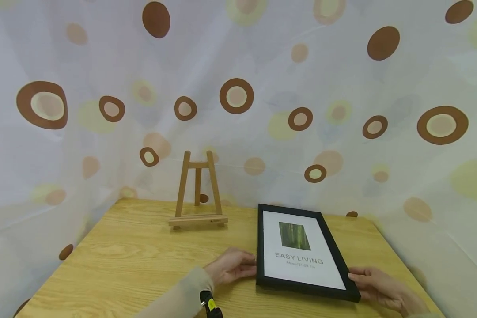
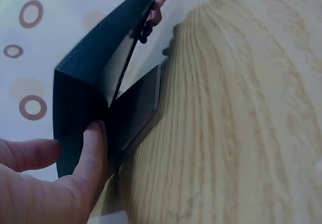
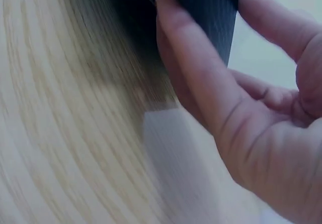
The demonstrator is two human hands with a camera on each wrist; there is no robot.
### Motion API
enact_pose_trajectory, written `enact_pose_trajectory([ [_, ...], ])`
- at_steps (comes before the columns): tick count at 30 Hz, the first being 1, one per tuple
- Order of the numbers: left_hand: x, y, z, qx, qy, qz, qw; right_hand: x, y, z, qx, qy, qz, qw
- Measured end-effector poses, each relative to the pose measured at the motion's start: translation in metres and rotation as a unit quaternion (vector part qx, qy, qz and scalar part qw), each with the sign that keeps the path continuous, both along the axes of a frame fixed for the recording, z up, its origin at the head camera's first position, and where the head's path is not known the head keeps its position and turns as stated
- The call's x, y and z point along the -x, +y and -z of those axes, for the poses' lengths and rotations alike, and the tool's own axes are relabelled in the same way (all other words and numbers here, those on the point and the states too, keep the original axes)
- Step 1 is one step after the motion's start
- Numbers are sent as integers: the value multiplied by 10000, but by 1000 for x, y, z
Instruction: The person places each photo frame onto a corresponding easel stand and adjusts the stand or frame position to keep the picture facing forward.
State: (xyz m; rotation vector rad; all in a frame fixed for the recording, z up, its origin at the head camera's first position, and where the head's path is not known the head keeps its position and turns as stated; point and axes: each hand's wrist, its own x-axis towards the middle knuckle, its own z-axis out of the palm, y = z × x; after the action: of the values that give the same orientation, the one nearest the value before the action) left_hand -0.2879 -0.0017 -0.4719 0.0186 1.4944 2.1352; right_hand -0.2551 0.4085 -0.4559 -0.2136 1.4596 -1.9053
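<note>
A black picture frame (image 1: 302, 249) with a white "EASY LIVING" insert lies face up, its near edge raised a little off the table. My left hand (image 1: 233, 266) holds its left side, fingers under the edge and thumb by the outer rim. At the near right corner, my right hand (image 1: 383, 289) grips the rim between thumb and fingers. Beneath the frame, a dark flat flap (image 2: 138, 110) hangs out from the back in the left wrist view. The fingertips under the frame are partly hidden in the head view.
A small wooden easel (image 1: 198, 190) stands at the back, left of the frame. The wood-grain table (image 1: 143, 251) meets a dotted sheet (image 1: 262, 145) along its back and sides.
</note>
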Motion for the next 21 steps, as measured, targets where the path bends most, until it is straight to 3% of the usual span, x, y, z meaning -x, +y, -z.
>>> enact_pose_trajectory([
  [6, 5, 0, 2, -86, -88, 234, 9997, -1, -3, 3, 608, -236, -389, 9971],
  [10, 2, -1, 1, 280, -81, 352, 9990, -2, 0, 2, 638, -313, -354, 9968],
  [17, 2, 0, -6, 1087, 321, 279, 9932, -1, 2, -2, 624, -289, -369, 9970],
  [21, 4, -3, -7, 921, 261, 377, 9947, 0, -1, -3, 549, -276, -348, 9975],
])
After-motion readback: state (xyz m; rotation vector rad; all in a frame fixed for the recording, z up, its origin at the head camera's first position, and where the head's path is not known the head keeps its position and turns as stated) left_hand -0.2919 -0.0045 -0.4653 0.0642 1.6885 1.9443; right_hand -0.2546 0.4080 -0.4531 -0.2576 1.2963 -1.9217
